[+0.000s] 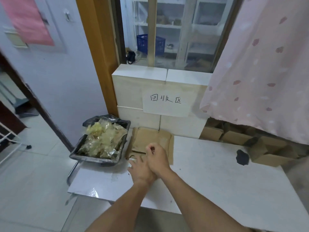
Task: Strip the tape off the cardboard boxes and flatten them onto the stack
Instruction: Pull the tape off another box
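Left hand: the left hand [139, 169] lies at the near edge of the flattened cardboard [151, 143], fingers spread straight over the white table [217, 173], holding nothing.
Right hand: the right hand [157, 159] crosses over the left one, fingers curled — it seems to pinch something thin and dark, but what it is cannot be told.
Flattened cardboard: brown, lying flat on the table, its far edge against the white boxes [160, 91].
Bin: just left of the cardboard, a tray lined with a black bag [100, 141], heaped with crumpled clear-yellowish tape.
Loose boxes: right of the cardboard, beyond the table edge, brown cardboard boxes [237, 136] lie under a pink curtain [260, 72].
Sign: behind the cardboard, a white sheet [167, 102] on the stacked white boxes — handwritten "回收区".
Background: behind the white boxes, a blue crate [150, 44] shows through a glazed door.
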